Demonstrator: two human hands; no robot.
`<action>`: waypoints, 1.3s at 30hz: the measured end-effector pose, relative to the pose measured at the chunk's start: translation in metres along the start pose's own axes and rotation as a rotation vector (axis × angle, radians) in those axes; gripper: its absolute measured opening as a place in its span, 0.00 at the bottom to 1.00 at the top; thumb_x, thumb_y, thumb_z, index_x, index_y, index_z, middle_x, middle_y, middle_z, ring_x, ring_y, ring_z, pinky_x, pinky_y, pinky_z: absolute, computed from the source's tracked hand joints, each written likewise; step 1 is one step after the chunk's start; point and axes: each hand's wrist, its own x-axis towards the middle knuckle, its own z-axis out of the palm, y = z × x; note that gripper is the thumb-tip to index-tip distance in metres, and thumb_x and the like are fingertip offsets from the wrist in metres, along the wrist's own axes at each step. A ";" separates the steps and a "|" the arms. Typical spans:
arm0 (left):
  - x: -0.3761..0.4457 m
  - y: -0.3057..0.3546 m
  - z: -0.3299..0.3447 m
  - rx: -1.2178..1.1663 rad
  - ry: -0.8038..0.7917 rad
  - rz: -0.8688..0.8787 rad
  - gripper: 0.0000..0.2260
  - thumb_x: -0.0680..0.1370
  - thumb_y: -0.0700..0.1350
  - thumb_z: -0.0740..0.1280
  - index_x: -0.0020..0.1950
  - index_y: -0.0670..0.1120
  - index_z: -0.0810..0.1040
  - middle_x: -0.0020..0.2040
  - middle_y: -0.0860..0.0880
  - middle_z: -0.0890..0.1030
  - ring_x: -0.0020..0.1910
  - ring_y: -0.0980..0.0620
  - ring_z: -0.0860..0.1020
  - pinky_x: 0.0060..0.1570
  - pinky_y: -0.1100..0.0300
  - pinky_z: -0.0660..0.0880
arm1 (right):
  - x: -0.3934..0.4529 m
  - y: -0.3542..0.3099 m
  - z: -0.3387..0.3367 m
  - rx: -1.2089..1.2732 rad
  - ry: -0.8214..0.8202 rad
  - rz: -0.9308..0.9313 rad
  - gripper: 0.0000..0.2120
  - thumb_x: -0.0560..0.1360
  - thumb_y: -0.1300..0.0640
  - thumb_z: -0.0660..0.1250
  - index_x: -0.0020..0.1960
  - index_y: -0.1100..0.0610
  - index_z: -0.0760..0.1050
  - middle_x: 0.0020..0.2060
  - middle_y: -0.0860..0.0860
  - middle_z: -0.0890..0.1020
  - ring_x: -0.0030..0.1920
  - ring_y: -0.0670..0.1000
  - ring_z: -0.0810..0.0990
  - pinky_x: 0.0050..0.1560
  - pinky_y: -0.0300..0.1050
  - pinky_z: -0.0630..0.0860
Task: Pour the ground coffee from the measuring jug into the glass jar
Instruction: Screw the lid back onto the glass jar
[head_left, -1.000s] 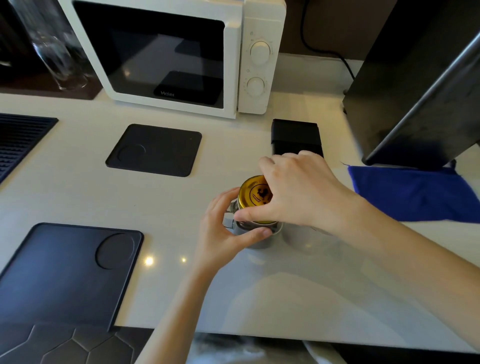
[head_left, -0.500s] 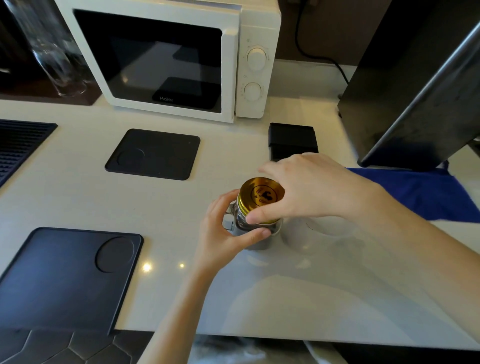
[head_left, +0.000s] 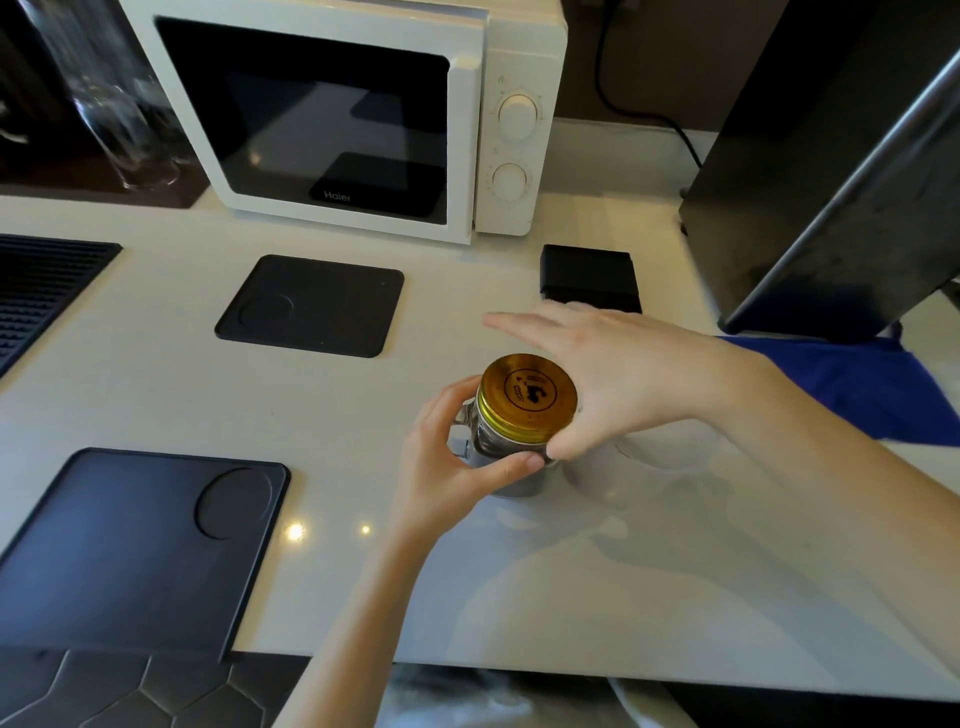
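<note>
At frame centre the left hand (head_left: 447, 457) grips one glass jar (head_left: 511, 452); the right hand (head_left: 618, 384), fingers spread, perhaps touches its gold lid (head_left: 529, 391), half-hiding one white jug (head_left: 639, 467).

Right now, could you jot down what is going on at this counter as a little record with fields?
Setting: pale countertop with a white microwave at the back
Jar: glass jar with handle, standing upright, gold metal screw lid on it
Left hand: wrapped around the jar's body
Right hand: thumb on the lid's edge, fingers spread open above it
White jug: right beside the jar, mostly hidden under the right arm
Other items: blue cloth, two black mats
Coffee: none visible
</note>
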 end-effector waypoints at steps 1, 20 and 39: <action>0.000 0.000 0.000 -0.005 0.000 -0.006 0.29 0.59 0.62 0.76 0.57 0.63 0.72 0.55 0.52 0.80 0.56 0.49 0.78 0.54 0.45 0.77 | 0.000 0.000 0.000 0.059 -0.012 -0.028 0.44 0.64 0.45 0.75 0.72 0.45 0.54 0.65 0.47 0.68 0.63 0.49 0.67 0.58 0.48 0.72; 0.000 0.006 0.001 -0.010 -0.026 0.012 0.26 0.59 0.59 0.75 0.55 0.64 0.71 0.52 0.60 0.79 0.53 0.61 0.77 0.51 0.64 0.75 | 0.004 -0.002 0.004 0.089 0.104 0.014 0.33 0.59 0.38 0.75 0.59 0.50 0.70 0.52 0.48 0.75 0.51 0.50 0.73 0.47 0.50 0.77; -0.001 0.006 0.000 -0.020 -0.013 0.009 0.28 0.58 0.59 0.75 0.55 0.63 0.71 0.53 0.56 0.80 0.53 0.56 0.78 0.53 0.55 0.77 | 0.001 -0.003 0.000 -0.028 0.043 -0.021 0.40 0.62 0.36 0.72 0.68 0.46 0.61 0.61 0.47 0.72 0.59 0.49 0.71 0.54 0.47 0.74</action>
